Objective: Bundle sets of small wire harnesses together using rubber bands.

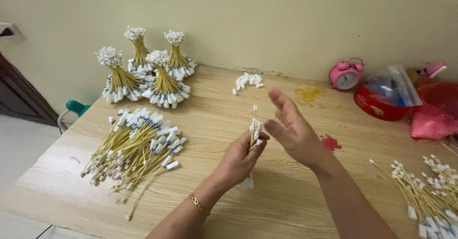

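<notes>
Pale wood-grain tabletop (286,205) carries a loose heap of yellow wires with white-and-blue end plugs (136,148) toward its left edge, fanned flat for picking. Near the middle, the left hand (241,159) grips a small upright bunch of these wires (255,130), ends level; the right hand (293,132) hovers beside it, fingers spread, empty.

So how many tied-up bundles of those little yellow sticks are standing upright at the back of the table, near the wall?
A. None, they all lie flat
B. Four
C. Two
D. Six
B: four bundles stand upright on the table near the wall, flared at the base, while the other sticks lie flat in a loose pile in front of them.
</notes>
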